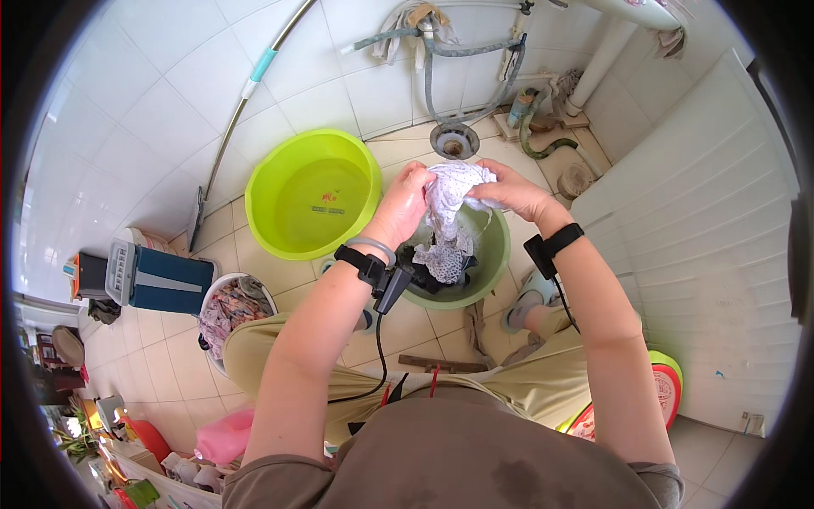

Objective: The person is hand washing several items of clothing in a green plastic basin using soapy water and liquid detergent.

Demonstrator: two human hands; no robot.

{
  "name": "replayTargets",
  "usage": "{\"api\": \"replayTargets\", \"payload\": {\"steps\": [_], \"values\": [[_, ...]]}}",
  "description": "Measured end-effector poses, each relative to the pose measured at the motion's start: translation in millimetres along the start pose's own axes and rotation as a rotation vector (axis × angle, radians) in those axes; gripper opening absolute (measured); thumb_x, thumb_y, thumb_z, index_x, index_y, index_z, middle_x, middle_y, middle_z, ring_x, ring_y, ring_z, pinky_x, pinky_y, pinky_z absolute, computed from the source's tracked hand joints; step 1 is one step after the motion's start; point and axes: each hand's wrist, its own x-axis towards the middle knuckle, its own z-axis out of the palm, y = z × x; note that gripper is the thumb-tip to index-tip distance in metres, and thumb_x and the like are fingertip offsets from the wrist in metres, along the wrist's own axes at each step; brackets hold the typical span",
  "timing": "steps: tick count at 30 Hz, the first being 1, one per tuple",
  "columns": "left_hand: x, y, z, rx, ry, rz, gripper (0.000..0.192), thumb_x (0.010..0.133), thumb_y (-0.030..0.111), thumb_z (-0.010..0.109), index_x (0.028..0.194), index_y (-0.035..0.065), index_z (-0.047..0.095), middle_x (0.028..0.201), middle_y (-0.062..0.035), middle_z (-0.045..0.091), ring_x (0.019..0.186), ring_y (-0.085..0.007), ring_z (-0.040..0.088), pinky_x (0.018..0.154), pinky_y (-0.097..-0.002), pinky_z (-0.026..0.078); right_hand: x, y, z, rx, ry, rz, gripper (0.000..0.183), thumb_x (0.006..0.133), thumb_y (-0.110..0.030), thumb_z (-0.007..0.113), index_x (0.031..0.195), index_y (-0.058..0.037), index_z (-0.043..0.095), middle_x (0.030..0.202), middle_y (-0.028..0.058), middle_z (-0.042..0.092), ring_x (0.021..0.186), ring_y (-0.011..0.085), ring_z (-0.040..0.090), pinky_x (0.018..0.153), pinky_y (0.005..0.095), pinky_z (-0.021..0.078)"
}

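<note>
Both of my hands hold up a wet white cloth with small dark dots (pixel 455 184). My left hand (pixel 407 200) grips its left edge, and my right hand (pixel 512 191) pinches its right side. The cloth hangs over a round green basin (pixel 495 270) on the floor. In that basin lie a patterned grey-and-white cloth (pixel 444 259) and dark fabric (pixel 420 273) in water. The dotted cloth's lower end reaches down to the patterned one; whether they are joined I cannot tell. Left of my left hand stands a larger lime-green basin (pixel 259 191) holding water.
Beyond the basins is a floor drain (pixel 454 141), with a grey hose (pixel 429 83) on the tiled wall. At left are a mop (pixel 245 95), a blue bucket (pixel 172 278) and a white basin of clothes (pixel 272 299). A pink plastic container (pixel 226 436) sits at lower left; a white panel (pixel 693 235) rises at right.
</note>
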Motion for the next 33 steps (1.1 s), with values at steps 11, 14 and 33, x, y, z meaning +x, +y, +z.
{"api": "replayTargets", "payload": {"steps": [11,14,33], "values": [[-25.9,26.3,27.2,0.333,0.052,-0.075,0.020,0.084,0.005,0.051,0.102,0.0020,0.046,0.094,-0.0097,0.055,0.088,-0.0212,0.057,0.081,-0.0325,0.047,-35.7,-48.8,22.8,0.381,0.098,-0.283,0.028,0.087,-0.014,0.065,0.111,-0.0037,0.057,0.098,0.0037,0.064,0.088,0.0130,0.060,0.080,0.0264,0.0492],[-33.5,9.8,27.0,0.333,0.237,-0.140,0.027,0.089,0.013,0.051,0.110,-0.0020,0.045,0.100,-0.0163,0.055,0.095,-0.0278,0.057,0.087,-0.0385,0.049,-17.3,-15.5,31.1,0.174,0.232,-0.249,0.023,0.087,-0.015,0.065,0.106,-0.0047,0.057,0.092,0.0020,0.063,0.082,0.0105,0.058,0.073,0.0251,0.0474],[16.5,-76.2,0.1,-0.337,0.353,-0.140,0.027,0.100,0.028,0.036,0.102,0.0055,0.052,0.096,-0.0078,0.059,0.084,-0.0220,0.060,0.075,-0.0381,0.051,45.5,72.4,58.9,0.044,0.583,-0.194,0.030,0.084,-0.027,0.064,0.087,0.0017,0.059,0.071,0.0128,0.059,0.064,0.0240,0.056,0.064,0.0334,0.0468]]}}
